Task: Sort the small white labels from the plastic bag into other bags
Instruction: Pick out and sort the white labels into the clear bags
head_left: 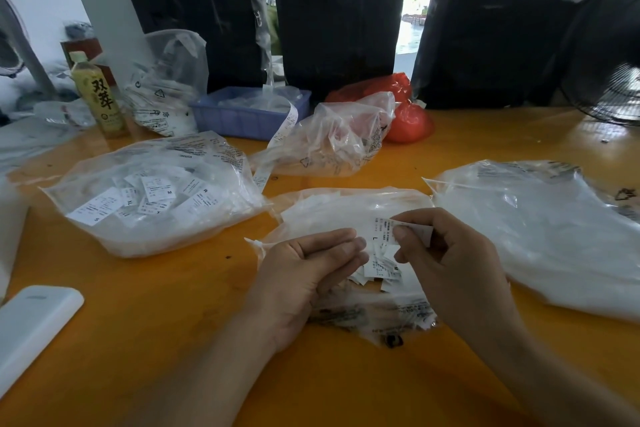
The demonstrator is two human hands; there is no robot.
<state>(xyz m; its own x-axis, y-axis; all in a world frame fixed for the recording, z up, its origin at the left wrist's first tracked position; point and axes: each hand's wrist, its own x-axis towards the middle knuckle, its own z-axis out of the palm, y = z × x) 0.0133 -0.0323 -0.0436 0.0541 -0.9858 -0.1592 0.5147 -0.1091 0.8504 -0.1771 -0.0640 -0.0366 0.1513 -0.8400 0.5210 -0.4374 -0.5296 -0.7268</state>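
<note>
A clear plastic bag lies in front of me on the orange table, with loose white labels piled on it. My right hand pinches a small white label marked L between thumb and fingers. My left hand is held palm up just left of that label, fingers slightly curled, and I cannot tell whether it holds labels. A bag full of labels lies to the left, another large clear bag to the right.
A crumpled clear bag, a red bag, a blue tray, a green bottle and another label bag stand further back. A white power bank lies at the near left. A fan stands at the right.
</note>
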